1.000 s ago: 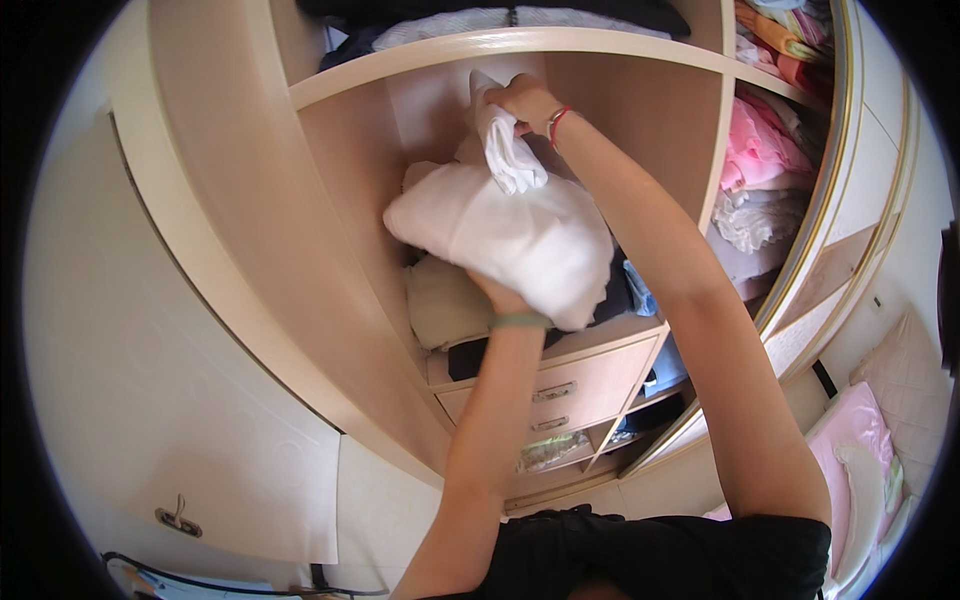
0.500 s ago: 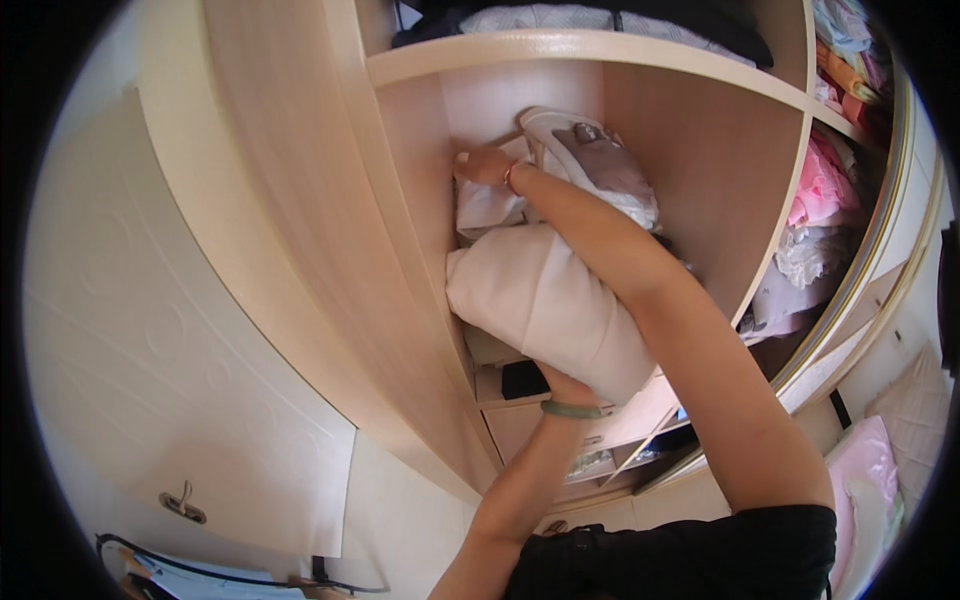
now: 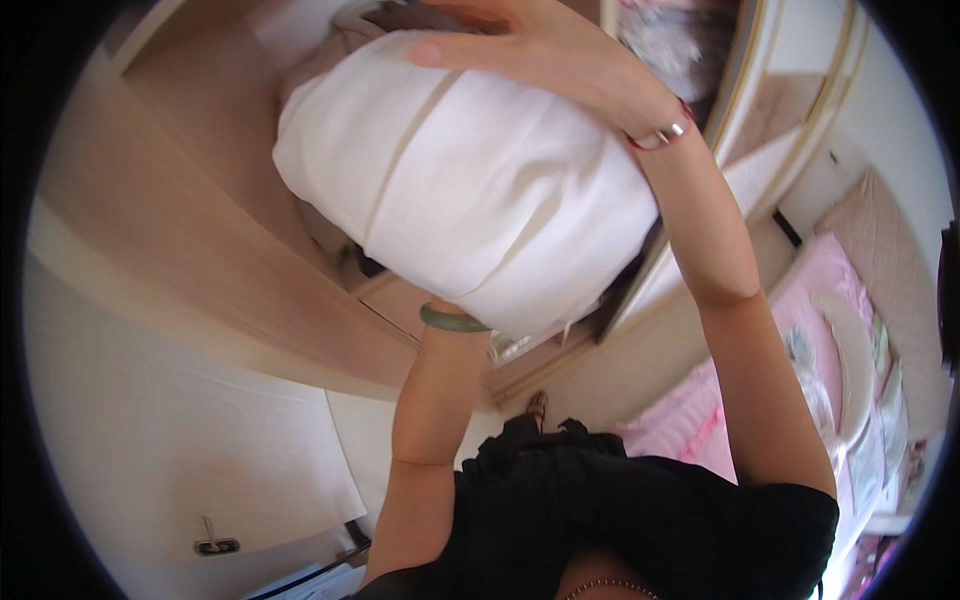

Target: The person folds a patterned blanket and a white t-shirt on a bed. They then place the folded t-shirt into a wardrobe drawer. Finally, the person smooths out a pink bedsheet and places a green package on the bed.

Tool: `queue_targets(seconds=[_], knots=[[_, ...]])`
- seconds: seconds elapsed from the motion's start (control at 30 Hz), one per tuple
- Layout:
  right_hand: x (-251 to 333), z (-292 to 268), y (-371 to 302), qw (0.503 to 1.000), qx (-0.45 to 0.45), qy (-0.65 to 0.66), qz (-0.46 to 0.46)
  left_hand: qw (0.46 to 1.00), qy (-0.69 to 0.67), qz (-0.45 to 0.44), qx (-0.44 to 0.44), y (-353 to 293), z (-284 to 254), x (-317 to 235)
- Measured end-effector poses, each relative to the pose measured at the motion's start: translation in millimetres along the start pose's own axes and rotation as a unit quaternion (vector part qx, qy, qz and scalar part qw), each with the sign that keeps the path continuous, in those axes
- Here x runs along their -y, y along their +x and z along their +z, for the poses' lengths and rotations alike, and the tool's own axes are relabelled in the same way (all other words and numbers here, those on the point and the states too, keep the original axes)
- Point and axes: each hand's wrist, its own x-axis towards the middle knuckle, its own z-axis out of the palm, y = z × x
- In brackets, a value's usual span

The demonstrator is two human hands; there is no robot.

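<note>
A large folded bundle of white cloth (image 3: pixel 470 190), bulky and soft, fills the upper middle of the view. From below, my left hand (image 3: pixel 443 304) bears it; a green bangle circles that wrist, and the fingers are hidden under the cloth. Over the bundle's top edge lies my right hand (image 3: pixel 500 45), its thumb stretched along the cloth and its fingers apart, partly cut off by the upper rim. That wrist wears a red band with a metal piece. Behind the bundle, a shelf compartment (image 3: pixel 200 90) shows part of some greyish folded items (image 3: pixel 385 18).
The wooden wardrobe side (image 3: pixel 140 240) runs along the left. A white door (image 3: pixel 240 470) with a metal handle is at lower left. To the right are the wardrobe's sliding door edge (image 3: pixel 745 80) and a bed with pink bedding (image 3: pixel 690 400).
My right hand has come back from the depth of the shelf and onto the bundle's top. The bundle is now closer to me, and the view has swung, showing more of the bed.
</note>
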Motion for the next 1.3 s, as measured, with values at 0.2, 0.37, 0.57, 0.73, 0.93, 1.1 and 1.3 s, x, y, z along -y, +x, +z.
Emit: queue_targets(seconds=[0.2, 0.37, 0.57, 0.73, 0.93, 1.1, 1.3], knots=[[-38.9, -5.8, -182.1, 0.938, -0.094, 0.261, 0.207, 0.968, -0.002, -0.226, -0.109, -74.5, -11.6, 66.5], [-93.3, 19.2, -362.8, 0.550, -0.194, 0.665, 0.466, 0.893, -0.054, -0.406, -0.186, -115.4, -29.9, 151.3], [-102.5, 89.0, -469.6, 0.410, -0.267, 0.689, 0.535, 0.856, 0.032, -0.499, -0.128, -153.3, -81.9, 184.3], [-135.6, 148.3, -527.5, 0.355, -0.279, 0.708, 0.542, 0.795, 0.118, -0.573, -0.159, -186.0, -151.3, 196.9], [-219.3, 233.1, -570.9, 0.345, -0.333, 0.710, 0.516, 0.714, 0.336, -0.586, -0.182, -209.4, -247.6, 180.8], [-278.3, 279.4, -583.3, 0.342, -0.349, 0.715, 0.500, 0.713, 0.397, -0.541, -0.204, -259.1, -344.8, 151.2], [-341.3, 328.6, -570.3, 0.319, -0.363, 0.739, 0.470, 0.797, 0.306, -0.417, -0.311, -291.6, -412.4, 112.5]])
